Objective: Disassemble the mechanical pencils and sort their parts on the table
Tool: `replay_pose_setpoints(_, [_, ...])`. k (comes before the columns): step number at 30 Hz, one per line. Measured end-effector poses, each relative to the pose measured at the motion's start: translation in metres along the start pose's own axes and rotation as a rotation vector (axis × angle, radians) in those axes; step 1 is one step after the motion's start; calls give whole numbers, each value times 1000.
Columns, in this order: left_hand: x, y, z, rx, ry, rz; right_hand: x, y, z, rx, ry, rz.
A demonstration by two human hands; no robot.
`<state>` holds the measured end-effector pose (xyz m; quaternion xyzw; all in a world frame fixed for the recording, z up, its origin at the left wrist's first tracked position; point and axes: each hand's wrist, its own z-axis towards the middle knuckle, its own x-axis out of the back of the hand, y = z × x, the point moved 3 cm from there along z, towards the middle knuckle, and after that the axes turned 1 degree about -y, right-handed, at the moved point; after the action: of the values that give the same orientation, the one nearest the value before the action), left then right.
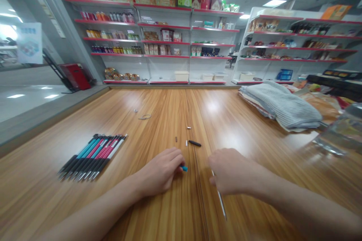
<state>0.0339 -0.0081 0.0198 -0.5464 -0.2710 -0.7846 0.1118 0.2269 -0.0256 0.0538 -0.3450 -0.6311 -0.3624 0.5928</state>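
A: On the left of the worktop (226, 116), a row of pens (92, 154), blue, pink and white, side by side with tips towards us! What's in the middle?

B: Loose bits! A black tube (195, 143) just ahead of the hands, a white bit (186, 143) beside it, a brownish bit (176, 139) to the left, a silvery bit (189, 128) farther out. Beyond them, a metal ring (145, 116).

A: And the hands?

B: Left hand (166, 167) curled around a blue piece (184, 168), one end poking out to the right! Right hand (232, 171) gripping a slim silvery rod (222, 203), slanting down towards us; can't tell whether its tip touches the wood.

A: Anything crowding in?

B: Folded striped cloth (285, 105) at far right, and nearer, a clear container (342, 128) beyond the right forearm. Contents? Too blurred to tell.

A: More containers?

B: Across the worktop, pale bins (181, 76) on the bottom shelf, insides hidden, with gold-coloured jars (121, 75) to their left. Higher up, rows of colourful bottles (107, 17)!
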Motion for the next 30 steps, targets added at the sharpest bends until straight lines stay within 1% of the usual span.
replay_pose_setpoints(2, [-1,-5,-1,40,32,-37,-2,-6,-6,82,-48,-41])
replay_pose_setpoints(4, [-1,-8,-2,67,67,-63,-4,-12,-4,125,-55,-48])
replay_pose_setpoints(6, [0,-9,-5,62,123,-99,-6,-20,1,153,-41,-24])
replay_pose_setpoints(8, [4,-9,-8,49,242,-167,-10,-28,8,165,-12,7])
replay_pose_setpoints(10, [7,-9,-11,23,401,-266,-16,-33,15,147,18,27])
replay_pose_setpoints(12, [9,-9,-14,-59,539,-368,-22,-34,19,123,44,46])
replay_pose_setpoints(13, [9,-9,-14,-116,583,-412,-24,-34,20,121,59,57])
replay_pose_setpoints(16, [8,-9,-13,-238,642,-474,-28,-31,24,150,124,88])
replay_pose_setpoints(21, [6,-13,-12,-282,706,-426,-33,-29,30,217,239,137])
replay_pose_setpoints(25, [6,-14,-13,-274,725,-383,-36,-24,33,195,337,270])
replay_pose_setpoints(27, [7,-13,-12,-232,734,-378,-35,-21,33,177,389,342])
replay_pose_setpoints(28, [8,-13,-11,-175,753,-397,-34,-19,33,161,417,370])
replay_pose_setpoints(30, [11,-17,-10,4,820,-525,-32,-15,34,126,472,401])
